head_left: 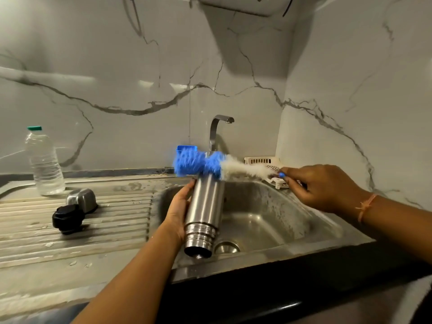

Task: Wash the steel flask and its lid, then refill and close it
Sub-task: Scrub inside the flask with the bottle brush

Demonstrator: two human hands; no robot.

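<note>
My left hand (178,210) grips the steel flask (204,213) over the sink basin (268,213), tilted with its stepped end toward me. My right hand (320,187) holds the handle of a blue and white bottle brush (203,163). The blurred blue bristles lie across the far end of the flask. The steel cup lid (81,199) and the black stopper (67,218) lie on the ribbed draining board (93,232) to the left.
A clear plastic water bottle (44,162) with a green cap stands at the back left of the draining board. The tap (218,129) rises behind the sink, with no water visible from it. A cream plastic basket (268,166) sits at the back right corner. A blue holder (186,148) stands behind the brush.
</note>
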